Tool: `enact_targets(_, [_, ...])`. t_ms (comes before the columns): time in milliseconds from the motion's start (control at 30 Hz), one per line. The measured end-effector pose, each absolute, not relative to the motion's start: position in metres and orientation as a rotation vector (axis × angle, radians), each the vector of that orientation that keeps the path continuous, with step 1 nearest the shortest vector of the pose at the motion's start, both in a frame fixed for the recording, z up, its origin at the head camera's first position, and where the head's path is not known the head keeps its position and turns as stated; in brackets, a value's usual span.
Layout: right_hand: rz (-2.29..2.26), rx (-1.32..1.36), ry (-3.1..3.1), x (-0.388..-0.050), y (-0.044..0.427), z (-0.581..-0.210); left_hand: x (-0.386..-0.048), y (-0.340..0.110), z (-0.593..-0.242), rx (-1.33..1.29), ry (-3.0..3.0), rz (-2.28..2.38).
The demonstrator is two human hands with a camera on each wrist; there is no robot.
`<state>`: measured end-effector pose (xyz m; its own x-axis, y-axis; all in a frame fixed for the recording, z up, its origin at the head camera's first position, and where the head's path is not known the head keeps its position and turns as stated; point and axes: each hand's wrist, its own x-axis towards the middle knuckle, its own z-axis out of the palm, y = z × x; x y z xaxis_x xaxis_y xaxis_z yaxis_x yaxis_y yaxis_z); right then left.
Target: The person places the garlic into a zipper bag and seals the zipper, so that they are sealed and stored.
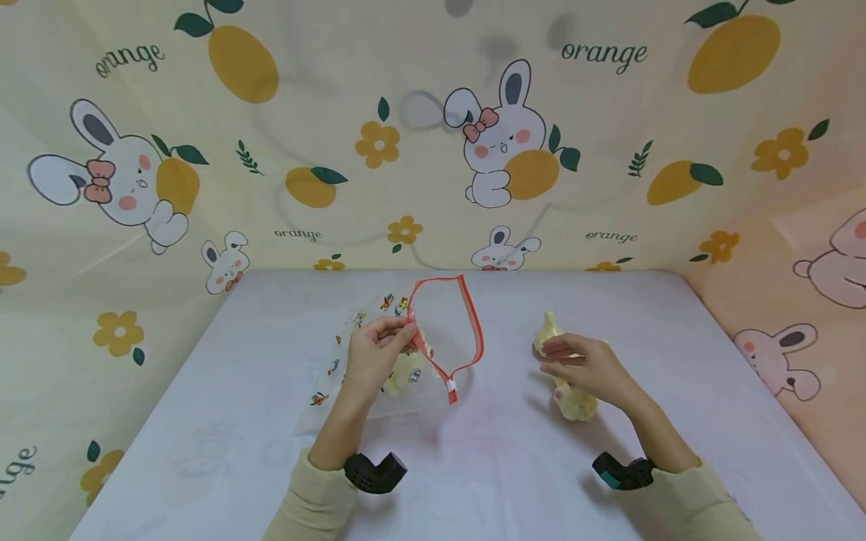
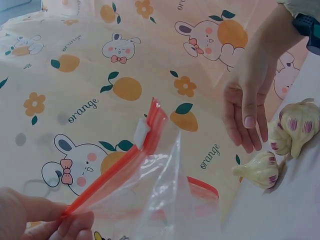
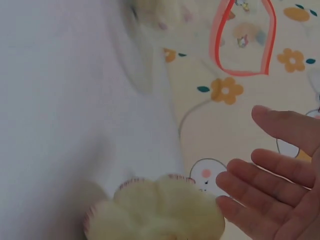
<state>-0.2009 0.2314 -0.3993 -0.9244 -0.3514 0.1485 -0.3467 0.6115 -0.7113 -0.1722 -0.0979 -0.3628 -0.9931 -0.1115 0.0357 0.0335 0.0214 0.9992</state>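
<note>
My left hand (image 1: 376, 355) pinches the red rim of a clear zipper bag (image 1: 419, 398) printed with small colourful figures. The bag's mouth gapes toward the right, and a white slider (image 2: 142, 134) sits at one end of the red zip. Pale garlic (image 1: 402, 373) shows through the plastic. On the right, my right hand (image 1: 595, 370) hovers over garlic bulbs with its fingers loosely extended, nothing held. One bulb (image 1: 546, 329) lies beyond the fingers and another bulb (image 1: 576, 403) lies nearer me. In the left wrist view three purple-streaked bulbs (image 2: 259, 170) appear beside that hand.
A white tabletop (image 1: 501, 466) lies under everything. Behind it and along both sides hangs a cream cloth (image 1: 419, 188) printed with rabbits and oranges. Each wrist carries a black camera mount (image 1: 375, 473).
</note>
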Motion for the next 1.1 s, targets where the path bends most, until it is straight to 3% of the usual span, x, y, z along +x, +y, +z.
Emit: enact_targets(1100, [-1.017,-0.702,2.92,-0.173,0.261,-0.404,-0.171,-0.1,-0.362,0.08,-2.145,-2.123])
